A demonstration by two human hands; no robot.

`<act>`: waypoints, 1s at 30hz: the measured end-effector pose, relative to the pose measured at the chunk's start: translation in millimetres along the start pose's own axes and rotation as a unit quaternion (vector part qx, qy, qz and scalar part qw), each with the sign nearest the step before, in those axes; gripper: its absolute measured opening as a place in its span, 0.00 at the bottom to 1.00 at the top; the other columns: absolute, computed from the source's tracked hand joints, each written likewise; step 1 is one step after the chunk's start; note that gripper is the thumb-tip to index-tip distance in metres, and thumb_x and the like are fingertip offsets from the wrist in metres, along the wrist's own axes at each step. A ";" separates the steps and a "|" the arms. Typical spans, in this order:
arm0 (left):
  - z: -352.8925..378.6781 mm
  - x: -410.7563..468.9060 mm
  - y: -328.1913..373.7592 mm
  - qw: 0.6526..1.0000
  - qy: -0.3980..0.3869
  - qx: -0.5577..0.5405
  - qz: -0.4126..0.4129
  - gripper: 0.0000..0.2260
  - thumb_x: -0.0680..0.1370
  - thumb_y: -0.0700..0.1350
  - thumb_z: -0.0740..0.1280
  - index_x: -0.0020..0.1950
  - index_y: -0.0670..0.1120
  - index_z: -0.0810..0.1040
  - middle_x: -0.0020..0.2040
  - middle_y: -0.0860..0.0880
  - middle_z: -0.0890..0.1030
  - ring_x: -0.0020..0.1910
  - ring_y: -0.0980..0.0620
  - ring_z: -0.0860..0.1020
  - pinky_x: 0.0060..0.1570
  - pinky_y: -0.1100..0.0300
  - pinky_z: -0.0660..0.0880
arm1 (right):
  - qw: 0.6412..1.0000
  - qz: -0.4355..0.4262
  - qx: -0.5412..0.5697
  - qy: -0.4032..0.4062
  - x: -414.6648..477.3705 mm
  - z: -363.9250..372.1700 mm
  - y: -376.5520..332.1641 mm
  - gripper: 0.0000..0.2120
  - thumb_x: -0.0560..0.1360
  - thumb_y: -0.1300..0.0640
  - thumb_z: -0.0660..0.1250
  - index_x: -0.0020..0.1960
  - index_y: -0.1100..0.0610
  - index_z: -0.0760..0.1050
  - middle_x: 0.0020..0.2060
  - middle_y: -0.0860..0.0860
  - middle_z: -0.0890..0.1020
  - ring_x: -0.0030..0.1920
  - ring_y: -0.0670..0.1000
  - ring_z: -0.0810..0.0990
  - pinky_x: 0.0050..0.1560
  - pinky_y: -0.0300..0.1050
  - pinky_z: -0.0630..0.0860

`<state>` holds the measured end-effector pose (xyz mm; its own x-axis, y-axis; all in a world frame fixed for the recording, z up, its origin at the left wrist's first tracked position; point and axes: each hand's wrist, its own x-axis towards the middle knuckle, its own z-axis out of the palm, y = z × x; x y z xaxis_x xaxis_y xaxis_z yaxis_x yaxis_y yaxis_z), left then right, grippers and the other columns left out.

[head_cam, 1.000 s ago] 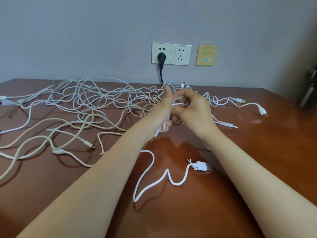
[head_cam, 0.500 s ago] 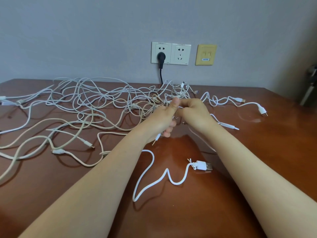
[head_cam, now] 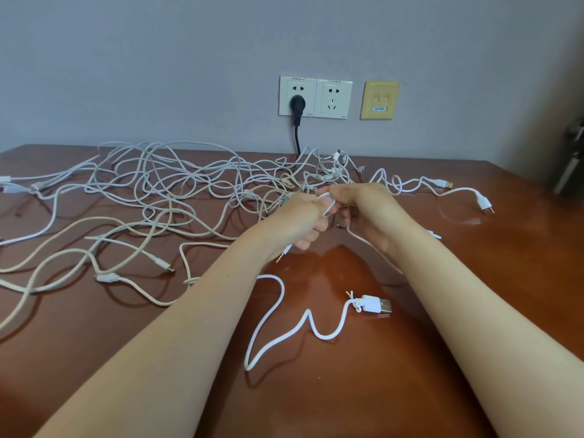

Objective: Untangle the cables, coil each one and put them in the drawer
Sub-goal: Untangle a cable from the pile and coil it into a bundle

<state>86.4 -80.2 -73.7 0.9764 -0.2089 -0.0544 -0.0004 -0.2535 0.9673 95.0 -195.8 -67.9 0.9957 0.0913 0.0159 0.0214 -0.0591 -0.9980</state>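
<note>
As the hands meet: left hand (head_cam: 297, 222) and right hand (head_cam: 374, 213) have sunk lower, mid-frame.
Thin cable (head_cam: 328, 205): pinched by both, now looped between them; coiling seems begun.
Jack plug (head_cam: 280, 257): hangs below left hand.
Tangle (head_cam: 189, 191): unmoved, upper left, on table (head_cam: 474, 311).
Drawer: not visible.
</note>
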 end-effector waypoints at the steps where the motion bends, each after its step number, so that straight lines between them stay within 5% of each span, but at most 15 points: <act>1: -0.2 0.6 -1.2 0.999 0.005 -0.035 -0.004 0.14 0.83 0.45 0.52 0.39 0.46 0.66 0.25 0.52 0.63 0.13 0.60 0.58 0.15 0.71 0.54 | 1.000 0.002 0.008 -0.007 0.0 0.0 -0.5 0.12 0.77 0.68 0.56 0.41 0.63 0.77 0.29 0.54 0.72 0.26 0.46 0.64 0.27 0.35 0.61; 6: -10.1 4.1 -3.4 0.987 0.086 -0.132 -0.007 0.15 0.83 0.48 0.51 0.38 0.47 0.64 0.20 0.54 0.61 0.14 0.59 0.55 0.18 0.74 0.51 | 0.999 0.013 -0.020 -0.041 -1.2 -0.4 1.1 0.10 0.79 0.68 0.55 0.48 0.59 0.74 0.29 0.52 0.71 0.19 0.43 0.66 0.23 0.33 0.64; 11: -14.3 6.2 -4.8 0.981 0.133 -0.138 0.004 0.15 0.84 0.49 0.50 0.39 0.47 0.64 0.28 0.50 0.62 0.13 0.60 0.55 0.19 0.74 0.52 | 0.994 -0.009 -0.085 -0.072 -5.4 5.5 0.3 0.10 0.79 0.64 0.58 0.41 0.58 0.73 0.26 0.52 0.67 0.17 0.42 0.57 0.20 0.30 0.54; 16: -15.5 10.3 -8.4 0.980 0.173 -0.099 0.028 0.14 0.83 0.46 0.50 0.40 0.48 0.66 0.29 0.50 0.64 0.16 0.58 0.58 0.19 0.73 0.54 | 0.969 -0.068 -0.228 -0.072 -8.4 15.4 0.7 0.10 0.76 0.59 0.63 0.36 0.56 0.76 0.19 0.45 0.66 0.17 0.43 0.61 0.19 0.33 0.58; 23: -13.0 9.5 -8.4 0.980 0.173 -0.070 0.075 0.15 0.83 0.45 0.50 0.40 0.48 0.70 0.15 0.55 0.65 0.13 0.59 0.61 0.18 0.73 0.55 | 0.956 -0.098 -0.272 -0.042 -9.2 17.6 0.3 0.13 0.75 0.60 0.63 0.32 0.52 0.77 0.14 0.42 0.68 0.19 0.40 0.66 0.24 0.32 0.59; 30: -10.4 12.1 -11.0 0.979 0.180 0.002 0.099 0.14 0.83 0.46 0.53 0.37 0.47 0.67 0.29 0.49 0.66 0.27 0.51 0.64 0.27 0.60 0.57 | 0.959 -0.072 -0.274 -0.032 -9.9 18.0 0.1 0.14 0.71 0.62 0.62 0.27 0.55 0.73 0.14 0.44 0.66 0.18 0.42 0.65 0.29 0.40 0.58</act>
<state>100.5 -70.1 -82.4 0.9699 0.0921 0.2254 -0.1974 -0.2447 0.9493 83.5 -178.9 -69.3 0.9718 0.1975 0.1291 0.2191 -0.5526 -0.8041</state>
